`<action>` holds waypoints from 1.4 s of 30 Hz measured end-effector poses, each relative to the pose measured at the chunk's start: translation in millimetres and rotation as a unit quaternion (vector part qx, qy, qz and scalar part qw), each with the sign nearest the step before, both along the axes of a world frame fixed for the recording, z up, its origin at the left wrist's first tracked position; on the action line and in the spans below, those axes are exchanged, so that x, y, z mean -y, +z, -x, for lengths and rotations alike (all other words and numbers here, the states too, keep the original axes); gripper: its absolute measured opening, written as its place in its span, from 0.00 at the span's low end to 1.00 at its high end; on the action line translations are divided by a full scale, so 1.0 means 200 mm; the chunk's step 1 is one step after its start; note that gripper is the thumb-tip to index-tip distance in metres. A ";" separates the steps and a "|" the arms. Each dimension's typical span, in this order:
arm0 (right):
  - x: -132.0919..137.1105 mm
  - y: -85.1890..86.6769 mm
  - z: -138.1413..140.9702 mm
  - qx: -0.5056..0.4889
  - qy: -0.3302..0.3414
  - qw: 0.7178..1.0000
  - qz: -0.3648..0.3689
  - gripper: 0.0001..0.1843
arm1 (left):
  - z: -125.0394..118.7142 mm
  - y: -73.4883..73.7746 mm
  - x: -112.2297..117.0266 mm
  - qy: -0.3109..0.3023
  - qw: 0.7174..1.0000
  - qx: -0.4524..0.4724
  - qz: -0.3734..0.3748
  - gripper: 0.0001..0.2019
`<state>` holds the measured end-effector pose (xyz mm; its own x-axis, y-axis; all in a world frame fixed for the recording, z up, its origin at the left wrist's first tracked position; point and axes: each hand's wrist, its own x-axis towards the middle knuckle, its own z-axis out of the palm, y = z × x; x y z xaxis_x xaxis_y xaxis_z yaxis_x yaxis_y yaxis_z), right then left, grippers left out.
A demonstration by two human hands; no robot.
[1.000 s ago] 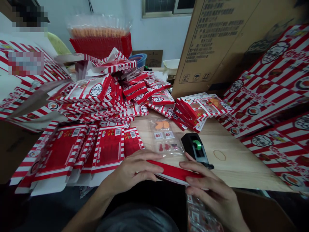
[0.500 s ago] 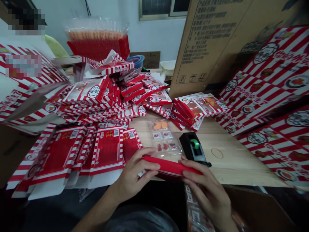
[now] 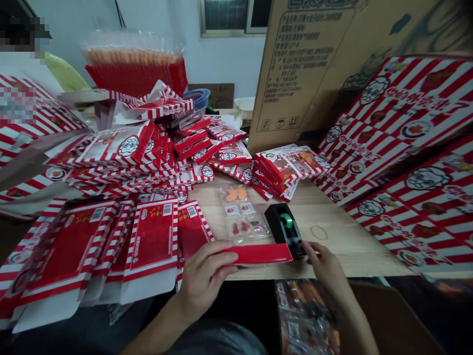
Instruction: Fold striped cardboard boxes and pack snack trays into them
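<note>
Red card sleeve (image 3: 258, 254) lies across the near edge of the wooden bench (image 3: 351, 246), its left end held in the left hand (image 3: 207, 278), with the fingers closed over it. The right hand (image 3: 323, 266) sits at the sleeve's 3 o'clock, fingers loosely curled towards the black tape dispenser (image 3: 284, 229); contact with the dispenser cannot be confirmed from this angle. The dispenser stands just behind the sleeve's right end. A clear plastic bag (image 3: 238, 214) of orange and red pieces lies at the sleeve's 12 o'clock, just beyond it. A rubber band (image 3: 319, 232) lies at 2 o'clock. Flat red-and-white striped cartons (image 3: 148, 246) are at 9 o'clock, a heaped pile of cartons (image 3: 121, 148) at 10 o'clock, and a brown corrugated box (image 3: 306, 64) stands at 1 o'clock.
</note>
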<state>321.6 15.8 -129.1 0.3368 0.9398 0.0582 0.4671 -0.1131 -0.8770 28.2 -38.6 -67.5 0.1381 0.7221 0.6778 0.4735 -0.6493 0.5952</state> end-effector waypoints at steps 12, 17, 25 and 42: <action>0.17 -0.19 0.01 -0.140 -0.058 0.987 0.049 0.25 | -0.03 0.02 -0.01 0.039 0.998 -0.009 -0.047 0.05; 0.14 -0.23 0.02 -0.070 -0.097 0.989 0.084 0.23 | -0.05 0.00 -0.01 0.048 0.997 -0.003 -0.053 0.06; 0.32 0.05 0.23 -0.184 -0.032 0.978 0.093 0.19 | -0.06 0.03 -0.01 0.074 0.996 -0.007 -0.041 0.04; 0.37 0.32 0.73 -0.166 -0.001 0.985 0.056 0.27 | 0.07 0.28 -0.05 -0.129 0.926 -0.339 0.103 0.26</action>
<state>174.9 -57.8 -66.0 0.3220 0.9333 -0.1587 0.1559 -0.2177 -0.9635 14.8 -28.7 -11.0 0.6674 0.7105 0.2229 0.6293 -0.6982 0.3414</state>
